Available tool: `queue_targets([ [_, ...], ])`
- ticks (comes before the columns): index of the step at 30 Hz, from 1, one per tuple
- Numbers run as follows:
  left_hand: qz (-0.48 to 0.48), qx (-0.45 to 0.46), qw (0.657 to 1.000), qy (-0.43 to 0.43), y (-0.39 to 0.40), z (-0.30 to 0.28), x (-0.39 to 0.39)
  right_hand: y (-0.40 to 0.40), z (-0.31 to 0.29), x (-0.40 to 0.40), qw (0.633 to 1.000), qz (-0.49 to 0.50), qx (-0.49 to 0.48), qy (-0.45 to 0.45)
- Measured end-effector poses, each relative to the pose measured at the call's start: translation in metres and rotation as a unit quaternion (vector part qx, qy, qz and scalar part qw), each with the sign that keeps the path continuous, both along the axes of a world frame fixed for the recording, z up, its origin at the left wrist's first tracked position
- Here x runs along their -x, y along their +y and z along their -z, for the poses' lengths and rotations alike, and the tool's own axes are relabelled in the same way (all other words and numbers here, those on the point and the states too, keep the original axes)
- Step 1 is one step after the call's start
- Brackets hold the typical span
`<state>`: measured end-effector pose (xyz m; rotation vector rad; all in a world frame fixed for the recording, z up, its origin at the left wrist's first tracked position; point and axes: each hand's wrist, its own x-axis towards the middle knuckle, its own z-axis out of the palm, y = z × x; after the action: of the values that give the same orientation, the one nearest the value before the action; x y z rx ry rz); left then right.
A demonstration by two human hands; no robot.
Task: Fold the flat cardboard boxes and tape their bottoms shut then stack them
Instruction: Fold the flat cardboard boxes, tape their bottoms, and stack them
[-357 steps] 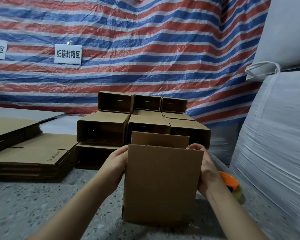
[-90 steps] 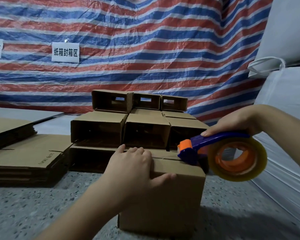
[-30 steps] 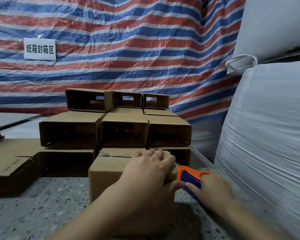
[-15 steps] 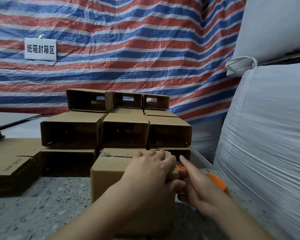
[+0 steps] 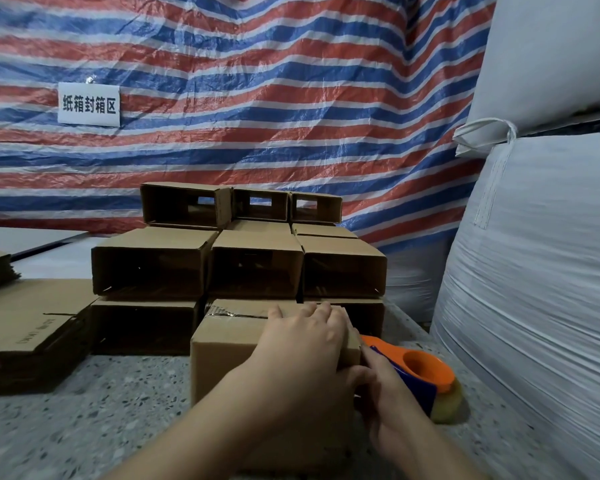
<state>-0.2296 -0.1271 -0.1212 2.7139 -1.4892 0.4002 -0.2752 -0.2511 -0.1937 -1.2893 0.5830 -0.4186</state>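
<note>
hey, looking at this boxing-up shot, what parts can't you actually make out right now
All in the head view:
- Tape on the box: the left hand covers the right part of the taped seam.
- Right hand fingertips: hidden behind the left hand and the box edge, so any contact with the tape end is unclear.
- Tape dispenser: its blade end is hidden by the right hand.
- Flat cardboard pile: cut off by the left edge.
- Insides of the stacked boxes: too dark.
</note>
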Motion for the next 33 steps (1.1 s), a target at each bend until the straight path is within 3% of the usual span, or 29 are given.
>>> queue_targets([
  [2, 0.007, 0.014, 1.000, 0.004, 0.001, 0.000, 0.000, 0.000, -0.001, 0.003, 1.000, -0.011, 0.022, -0.004],
  [6, 0.005, 0.028, 0.997, 0.076, 0.005, -0.008, -0.002, -0.007, -0.008, 0.007, 0.975, -0.010, 0.182, -0.126],
  [9, 0.012, 0.022, 0.992, 0.128, 0.010, -0.021, -0.003, 0.009, -0.007, 0.003, 0.968, -0.063, 0.201, -0.135],
  [12, 0.033, 0.040, 0.988, 0.145, 0.010, -0.023, -0.004, 0.018, 0.005, 0.003, 0.970, -0.081, 0.158, -0.166],
  [19, 0.055, 0.104, 0.985, 0.130, 0.030, -0.021, -0.022, 0.015, 0.009, 0.006, 0.969, -0.068, 0.215, -0.104],
  [23, 0.027, 0.211, 0.975, 0.070, 0.075, -0.002, -0.040, 0.020, 0.010, 0.014, 0.968, -0.070, 0.228, -0.077],
  [25, 0.005, 0.320, 0.941, 0.114, 0.099, 0.018, -0.045, 0.017, 0.017, 0.016, 0.963, -0.075, 0.252, -0.063],
  [27, -0.012, 0.423, 0.878, 0.225, 0.115, 0.039, -0.046, 0.016, 0.024, 0.017, 0.961, -0.086, 0.256, -0.054],
  [30, 0.003, 0.459, 0.788, 0.409, 0.117, 0.057, -0.039, 0.021, 0.020, 0.014, 0.965, -0.076, 0.248, -0.027],
  [33, -0.021, 0.509, 0.737, 0.445, 0.113, 0.047, -0.050, 0.015, -0.008, 0.002, 0.964, -0.032, 0.258, -0.050],
])
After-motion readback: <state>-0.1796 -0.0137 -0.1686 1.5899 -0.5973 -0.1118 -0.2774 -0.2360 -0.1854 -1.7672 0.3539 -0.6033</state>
